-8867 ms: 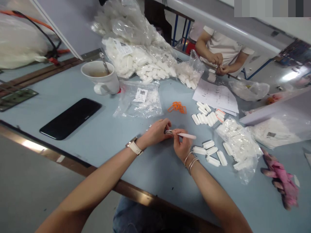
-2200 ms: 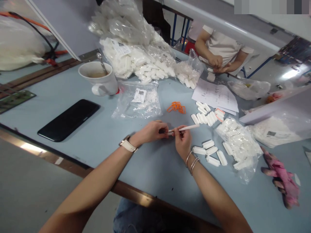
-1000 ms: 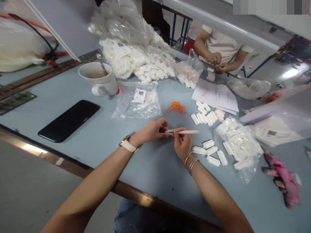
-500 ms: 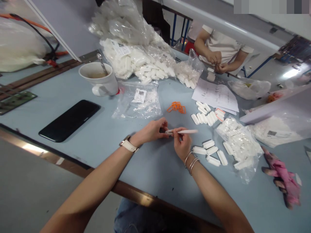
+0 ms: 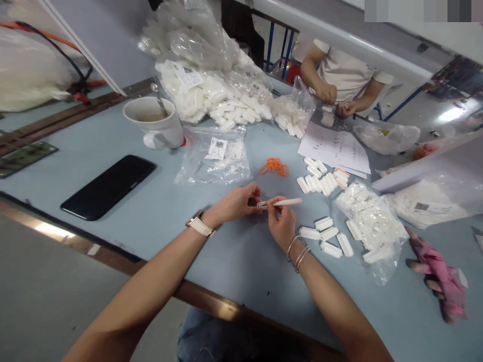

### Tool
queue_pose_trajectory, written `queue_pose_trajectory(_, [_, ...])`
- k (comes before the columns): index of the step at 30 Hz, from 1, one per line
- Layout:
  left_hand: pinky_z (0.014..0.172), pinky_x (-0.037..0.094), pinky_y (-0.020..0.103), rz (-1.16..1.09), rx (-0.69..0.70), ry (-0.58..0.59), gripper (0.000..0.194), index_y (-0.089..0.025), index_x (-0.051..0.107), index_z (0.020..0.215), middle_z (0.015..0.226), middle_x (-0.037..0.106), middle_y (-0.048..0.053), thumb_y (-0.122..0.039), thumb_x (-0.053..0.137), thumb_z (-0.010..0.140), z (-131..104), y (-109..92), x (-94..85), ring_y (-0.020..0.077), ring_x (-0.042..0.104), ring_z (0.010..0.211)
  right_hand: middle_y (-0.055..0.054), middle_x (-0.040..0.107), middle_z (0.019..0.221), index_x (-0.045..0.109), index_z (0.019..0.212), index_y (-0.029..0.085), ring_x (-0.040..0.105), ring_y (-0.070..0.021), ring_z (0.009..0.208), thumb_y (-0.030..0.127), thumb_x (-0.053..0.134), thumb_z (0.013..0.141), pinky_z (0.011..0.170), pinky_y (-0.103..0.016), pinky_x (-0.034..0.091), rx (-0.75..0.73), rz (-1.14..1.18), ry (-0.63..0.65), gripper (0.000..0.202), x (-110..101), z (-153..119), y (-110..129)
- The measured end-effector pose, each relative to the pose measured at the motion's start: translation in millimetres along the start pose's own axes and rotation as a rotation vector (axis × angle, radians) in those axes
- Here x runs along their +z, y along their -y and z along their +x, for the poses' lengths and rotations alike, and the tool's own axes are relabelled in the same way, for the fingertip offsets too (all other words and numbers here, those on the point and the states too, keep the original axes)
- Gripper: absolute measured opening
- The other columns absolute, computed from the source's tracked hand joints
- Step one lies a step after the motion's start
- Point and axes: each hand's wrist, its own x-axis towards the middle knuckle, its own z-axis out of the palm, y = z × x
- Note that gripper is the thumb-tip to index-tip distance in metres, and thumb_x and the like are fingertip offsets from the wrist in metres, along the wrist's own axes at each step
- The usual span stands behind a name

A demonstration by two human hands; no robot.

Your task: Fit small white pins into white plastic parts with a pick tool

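Note:
My left hand (image 5: 240, 202) pinches a small white plastic housing (image 5: 260, 205) just above the table; a row of tiny details shows on the housing. In my right hand (image 5: 283, 224) is a slim white pen-like tool (image 5: 289, 201), gripped like a pencil, its near end hidden by my fingers and close against the housing. Whether its tip touches cannot be made out. Several loose white housings (image 5: 328, 233) lie just right of my right hand. Beyond them is a second cluster of white housings (image 5: 316, 183), one wearing an orange frame. Orange frames (image 5: 274, 166) lie piled beyond my hands.
Left are a black phone (image 5: 108, 187) and a white mug (image 5: 154, 122) with a spoon. Large bags of white parts (image 5: 222, 95) are heaped behind. An open bag (image 5: 372, 223), a pink glove (image 5: 441, 276) and paper sheets (image 5: 332, 146) lie right. Across the table a co-worker's hands (image 5: 335, 100) work.
The pen-like tool and my right fingers have shifted slightly left and up. My left hand keeps its place. The co-worker's hands have moved a little apart.

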Motion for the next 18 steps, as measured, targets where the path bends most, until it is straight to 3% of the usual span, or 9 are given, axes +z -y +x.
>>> queue_pose_trajectory(11, [0.062, 0.045, 0.027, 0.004, 0.048, -0.016, 0.031, -0.022, 0.042, 0.085, 0.076, 0.068, -0.001, -0.034, 0.068, 0.075, 0.2, 7.6, 3.1, 0.0157, 0.063, 0.067, -0.005, 0.068, 0.077, 0.055, 0.085, 0.020, 0.066, -0.0159, 0.074, 0.025, 0.044, 0.094, 0.069, -0.028, 0.053, -0.150, -0.140, 0.039, 0.016, 0.4, -2.5, -0.7])
queue_pose_trajectory(18, [0.062, 0.045, 0.028, -0.001, 0.030, 0.005, 0.031, -0.022, 0.043, 0.086, 0.079, 0.070, 0.000, -0.033, 0.069, 0.073, -0.3, 6.7, 1.7, 0.0170, 0.064, 0.068, -0.003, 0.069, 0.080, 0.054, 0.085, 0.022, 0.068, -0.0156, 0.077, 0.025, 0.046, 0.093, 0.072, -0.029, 0.054, -0.083, -0.002, -0.054, 0.012, -0.3, -8.8, -2.5])
